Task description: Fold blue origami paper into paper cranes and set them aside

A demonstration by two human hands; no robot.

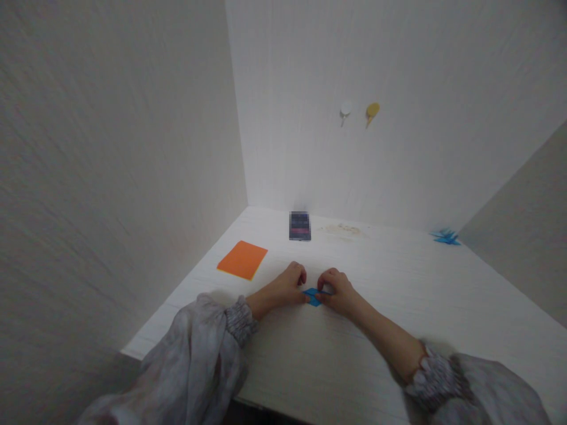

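A small folded blue paper [313, 296] lies on the white table [354, 348] between my two hands. My left hand [287, 285] has its fingers curled and presses the paper's left edge. From the other side my right hand [337, 290] pinches the paper's right side with curled fingers. Both hands rest on the tabletop near its middle, and part of the paper is hidden under the fingers.
A stack of orange paper [243, 259] lies at the left. A small dark phone-like object [300, 226] stands near the back wall. Folded blue paper pieces [446, 236] sit at the far right edge. Two hooks [358, 112] hang on the wall.
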